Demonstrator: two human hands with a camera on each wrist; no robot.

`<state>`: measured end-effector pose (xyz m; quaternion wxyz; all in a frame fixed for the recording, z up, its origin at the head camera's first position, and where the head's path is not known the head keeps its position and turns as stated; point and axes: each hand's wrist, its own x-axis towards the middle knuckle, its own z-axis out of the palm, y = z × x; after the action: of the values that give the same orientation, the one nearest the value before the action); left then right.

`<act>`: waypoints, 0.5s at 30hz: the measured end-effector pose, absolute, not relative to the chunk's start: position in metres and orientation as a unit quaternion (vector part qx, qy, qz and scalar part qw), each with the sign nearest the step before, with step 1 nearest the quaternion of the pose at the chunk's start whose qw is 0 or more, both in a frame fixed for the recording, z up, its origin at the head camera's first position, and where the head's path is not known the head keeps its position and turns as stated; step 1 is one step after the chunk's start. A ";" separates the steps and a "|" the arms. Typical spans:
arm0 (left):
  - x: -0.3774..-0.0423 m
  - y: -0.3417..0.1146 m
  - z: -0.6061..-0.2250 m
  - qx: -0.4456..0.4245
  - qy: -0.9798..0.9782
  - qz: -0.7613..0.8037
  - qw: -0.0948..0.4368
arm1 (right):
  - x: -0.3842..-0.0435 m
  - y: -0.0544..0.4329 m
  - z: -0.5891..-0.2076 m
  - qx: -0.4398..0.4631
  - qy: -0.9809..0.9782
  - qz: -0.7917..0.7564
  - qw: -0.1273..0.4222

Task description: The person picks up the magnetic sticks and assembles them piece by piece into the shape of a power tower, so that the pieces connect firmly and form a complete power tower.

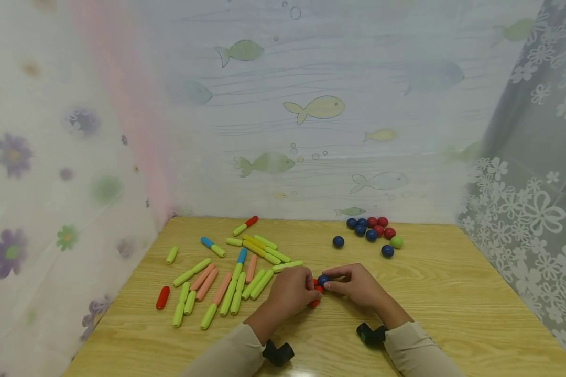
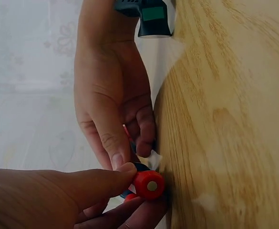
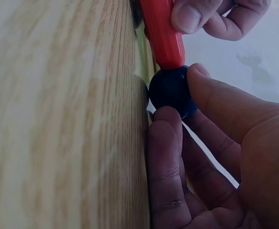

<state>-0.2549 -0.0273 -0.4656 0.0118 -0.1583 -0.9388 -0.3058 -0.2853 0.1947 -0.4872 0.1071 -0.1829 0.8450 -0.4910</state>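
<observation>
My left hand holds a red magnetic rod between thumb and fingers, low over the table. A pale metal dot marks the rod's near end in the left wrist view. My right hand pinches a dark blue ball between thumb and fingertips. In the right wrist view the ball sits right at the rod's end. A second bit of red shows beneath the rod in the left wrist view, mostly hidden by the fingers.
Left of the hands lie several yellow-green rods, salmon rods and a lone red rod. Some are joined end to end. Blue balls, red balls and a green ball stand at the back right of the wooden table.
</observation>
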 end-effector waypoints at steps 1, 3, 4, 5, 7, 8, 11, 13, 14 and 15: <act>-0.254 -0.027 -0.465 -0.158 -0.939 -0.306 0.013 | -0.285 0.195 -0.487 -0.183 0.845 -0.492 0.107; -0.254 -0.028 -0.464 -0.158 -0.938 -0.309 0.012 | -0.285 0.195 -0.487 -0.182 0.844 -0.492 0.108; -0.254 -0.029 -0.464 -0.159 -0.936 -0.313 0.011 | -0.286 0.195 -0.487 -0.181 0.844 -0.493 0.108; -0.253 -0.031 -0.463 -0.161 -0.934 -0.318 0.012 | -0.286 0.195 -0.487 -0.180 0.845 -0.493 0.108; -0.255 -0.037 -0.461 -0.172 -0.929 -0.328 0.017 | -0.286 0.195 -0.488 -0.177 0.845 -0.493 0.108; -0.256 -0.042 -0.461 -0.183 -0.925 -0.331 0.020 | -0.286 0.195 -0.488 -0.176 0.845 -0.492 0.108; -0.263 -0.060 -0.461 -0.222 -0.925 -0.308 0.025 | -0.286 0.195 -0.489 -0.175 0.849 -0.488 0.107; -0.267 -0.072 -0.462 -0.255 -0.926 -0.276 0.015 | -0.286 0.195 -0.488 -0.174 0.850 -0.485 0.108; -0.269 -0.077 -0.462 -0.270 -0.926 -0.264 0.002 | -0.286 0.195 -0.488 -0.174 0.851 -0.484 0.109; -0.270 -0.081 -0.462 -0.284 -0.926 -0.250 -0.010 | -0.286 0.195 -0.487 -0.174 0.851 -0.483 0.111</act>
<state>-0.2699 -0.0813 -0.4621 -0.0101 -0.2835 -0.9259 -0.2496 -0.2862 0.1949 -0.4873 0.1108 -0.1739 0.8509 -0.4831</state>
